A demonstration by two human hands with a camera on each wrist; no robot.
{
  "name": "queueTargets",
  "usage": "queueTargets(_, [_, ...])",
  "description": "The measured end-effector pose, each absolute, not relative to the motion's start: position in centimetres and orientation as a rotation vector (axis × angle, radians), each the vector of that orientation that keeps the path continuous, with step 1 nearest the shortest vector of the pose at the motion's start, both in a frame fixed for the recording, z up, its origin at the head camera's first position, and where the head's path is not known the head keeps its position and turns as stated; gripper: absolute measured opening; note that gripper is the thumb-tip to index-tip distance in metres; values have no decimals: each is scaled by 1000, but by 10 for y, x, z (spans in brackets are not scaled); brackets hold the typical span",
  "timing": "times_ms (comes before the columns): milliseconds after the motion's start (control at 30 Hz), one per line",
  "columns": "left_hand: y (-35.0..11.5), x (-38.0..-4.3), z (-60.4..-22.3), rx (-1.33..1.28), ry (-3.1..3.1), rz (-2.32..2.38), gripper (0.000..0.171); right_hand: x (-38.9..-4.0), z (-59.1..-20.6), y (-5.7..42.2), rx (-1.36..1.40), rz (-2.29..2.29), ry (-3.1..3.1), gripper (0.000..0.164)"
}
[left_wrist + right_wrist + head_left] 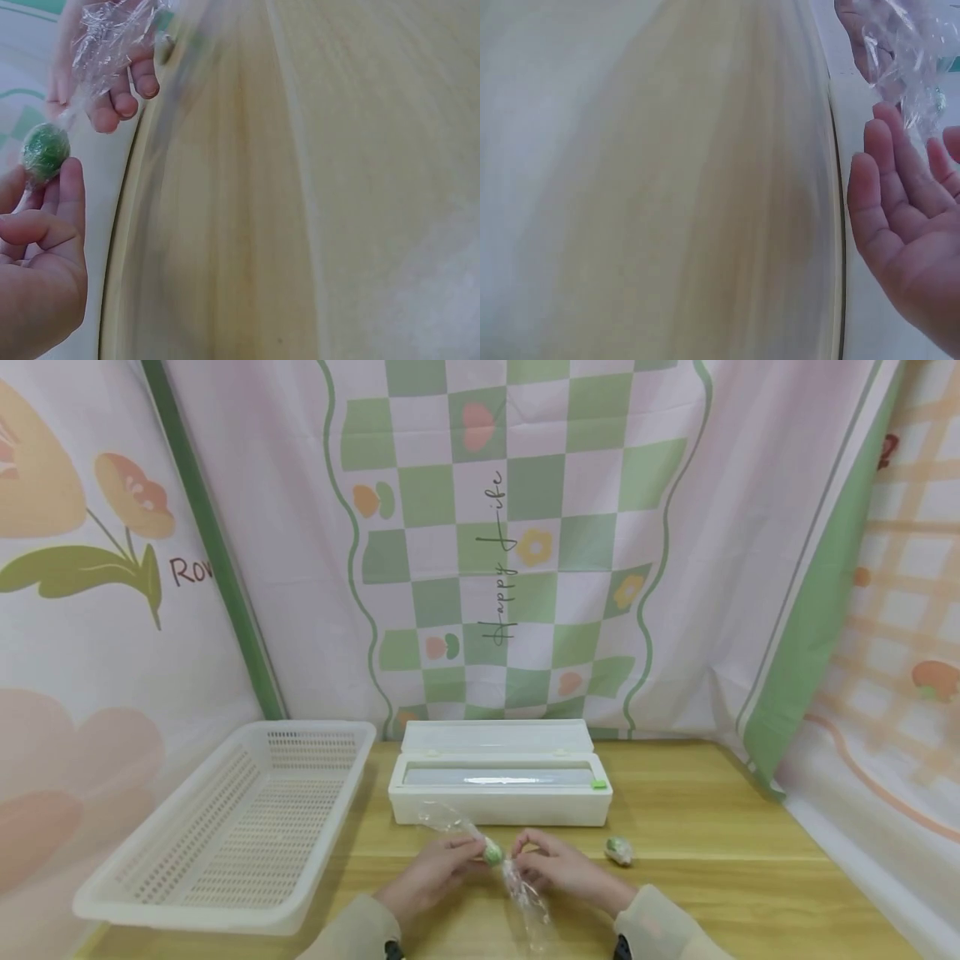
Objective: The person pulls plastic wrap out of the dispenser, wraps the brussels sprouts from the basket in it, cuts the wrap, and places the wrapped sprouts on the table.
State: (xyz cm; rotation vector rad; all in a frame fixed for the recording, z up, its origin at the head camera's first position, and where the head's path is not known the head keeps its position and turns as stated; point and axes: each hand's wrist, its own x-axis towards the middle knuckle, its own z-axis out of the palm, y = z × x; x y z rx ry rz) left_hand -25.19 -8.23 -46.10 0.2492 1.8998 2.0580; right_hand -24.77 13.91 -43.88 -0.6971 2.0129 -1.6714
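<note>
My left hand [442, 870] pinches a small, round green thing [45, 152] wrapped in clear plastic film; its exact kind is hidden by the wrap. Twisted loose film [522, 893] trails off one side of it, and another loose piece spreads toward the box. Just right of the green thing is my right hand [915, 217], beside the trailing film, its fingers loosely bent and apart. A white cling film dispenser [498, 807] stands behind both hands, lid raised, a film roll [495, 777] inside and a green slider [598, 784] at its right end.
A second small green-and-white wrapped bundle [618, 850] lies on the wooden table [712, 827], right of my right hand. At the left stands a white perforated basket [300, 906]. Printed curtains [517, 593] hang behind the table and along both sides.
</note>
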Motion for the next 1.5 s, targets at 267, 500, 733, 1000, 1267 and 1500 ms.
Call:
queueTargets(267, [-84, -251, -459, 216, 1906, 2048, 30, -253, -446, 144, -912, -1697, 1961, 15])
queueTargets(500, [-83, -252, -459, 207, 1868, 2089, 29, -253, -444, 143, -1021, -1662, 2012, 20])
queueTargets(733, [-83, -252, -461, 242, 1919, 2049, 29, -249, -439, 138, -913, -1668, 2112, 19])
queueTargets(1000, [-80, -254, -463, 338, 1934, 2059, 24, -248, -437, 127, -757, -1772, 2172, 20])
queueTargets(1267, [-79, -253, -457, 381, 2110, 1962, 22, -246, -437, 113, -527, -1876, 2150, 23])
queueTargets(1500, [-79, -246, -452, 409, 2193, 1946, 17, -244, -440, 107, -477, -1926, 2009, 21])
